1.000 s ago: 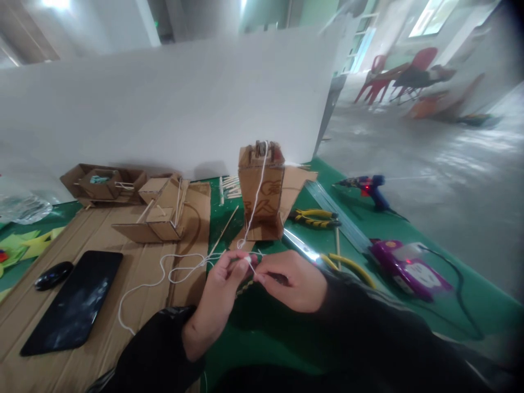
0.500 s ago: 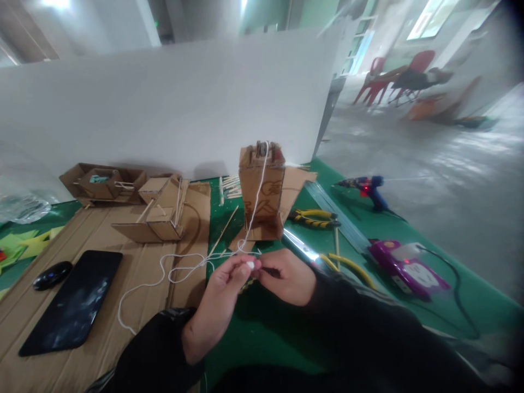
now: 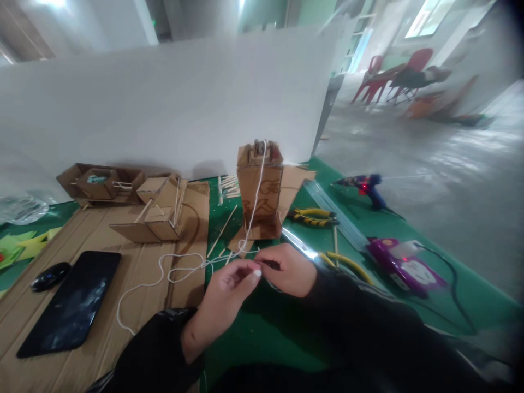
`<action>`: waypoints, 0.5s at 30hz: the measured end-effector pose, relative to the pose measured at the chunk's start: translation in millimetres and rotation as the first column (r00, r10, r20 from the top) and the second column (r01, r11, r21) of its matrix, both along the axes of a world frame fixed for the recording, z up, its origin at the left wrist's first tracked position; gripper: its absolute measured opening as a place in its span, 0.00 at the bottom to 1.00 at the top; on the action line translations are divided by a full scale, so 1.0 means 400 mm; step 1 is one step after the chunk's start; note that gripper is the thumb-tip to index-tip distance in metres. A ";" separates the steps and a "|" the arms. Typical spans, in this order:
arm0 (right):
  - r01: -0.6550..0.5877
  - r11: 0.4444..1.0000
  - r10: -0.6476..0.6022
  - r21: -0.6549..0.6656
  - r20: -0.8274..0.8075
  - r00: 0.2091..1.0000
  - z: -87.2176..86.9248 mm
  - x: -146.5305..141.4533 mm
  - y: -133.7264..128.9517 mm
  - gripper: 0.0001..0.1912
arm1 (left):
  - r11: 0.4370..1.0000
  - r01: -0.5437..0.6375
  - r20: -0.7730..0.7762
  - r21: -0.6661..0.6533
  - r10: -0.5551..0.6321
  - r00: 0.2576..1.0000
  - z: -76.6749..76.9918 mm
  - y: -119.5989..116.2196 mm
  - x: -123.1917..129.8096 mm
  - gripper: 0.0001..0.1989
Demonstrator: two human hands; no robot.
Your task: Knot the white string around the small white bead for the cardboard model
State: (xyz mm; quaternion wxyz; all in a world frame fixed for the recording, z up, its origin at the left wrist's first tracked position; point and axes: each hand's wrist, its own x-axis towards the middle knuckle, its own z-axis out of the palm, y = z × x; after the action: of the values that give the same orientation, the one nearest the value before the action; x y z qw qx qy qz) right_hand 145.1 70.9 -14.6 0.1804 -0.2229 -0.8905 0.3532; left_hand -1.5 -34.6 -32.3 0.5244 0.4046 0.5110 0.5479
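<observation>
My left hand (image 3: 229,289) and my right hand (image 3: 289,270) meet over the green table, fingertips together in a pinch. A small white spot shows at the left thumb tip; whether it is a nail or a held bit, I cannot tell. Something thin and dark shows under my right fingers, mostly hidden. White string (image 3: 256,202) hangs from the top of an upright cardboard tower (image 3: 262,191) down to a loose tangle just beyond my fingers. One strand passes close to my right hand; its end is hidden. More string loops leftward over a cardboard sheet (image 3: 143,262).
At left lie a black phone (image 3: 71,303), a mouse (image 3: 51,277) and cardboard box constructions (image 3: 164,213). Yellow-handled pliers (image 3: 313,216), a metal blade (image 3: 301,244), clear glue sticks (image 3: 338,218), a glue gun (image 3: 364,187) and a purple power strip (image 3: 405,265) lie right.
My left fingertips have shifted slightly right and the white spot moved with them. My right hand has risen slightly and its fingers have closed up against the left ones. The tower stays put.
</observation>
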 end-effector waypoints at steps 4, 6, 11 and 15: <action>-0.034 0.999 0.034 -0.002 0.020 0.999 -0.004 0.000 0.001 0.11 | 1.000 -0.024 -0.051 0.008 0.024 0.998 0.002 -0.002 0.002 0.05; -0.027 1.000 0.026 0.009 0.030 0.999 -0.005 -0.001 0.000 0.11 | 0.999 -0.032 -0.065 -0.005 0.032 0.997 0.000 -0.002 0.004 0.05; -0.013 0.999 0.011 0.043 0.045 0.999 -0.004 -0.002 -0.001 0.09 | 0.999 -0.034 -0.116 -0.010 0.032 0.993 -0.008 0.001 0.001 0.07; -0.008 0.996 0.003 0.094 0.060 0.998 -0.006 -0.003 0.000 0.09 | 0.999 -0.025 -0.273 0.027 0.032 0.961 -0.006 -0.002 -0.002 0.09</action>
State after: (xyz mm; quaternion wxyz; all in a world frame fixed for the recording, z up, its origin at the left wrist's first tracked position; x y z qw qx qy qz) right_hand 143.7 70.8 -16.9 0.1631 -0.2222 -0.9117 0.3045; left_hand -2.2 -35.6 -34.6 0.4362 0.4750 0.5779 0.5001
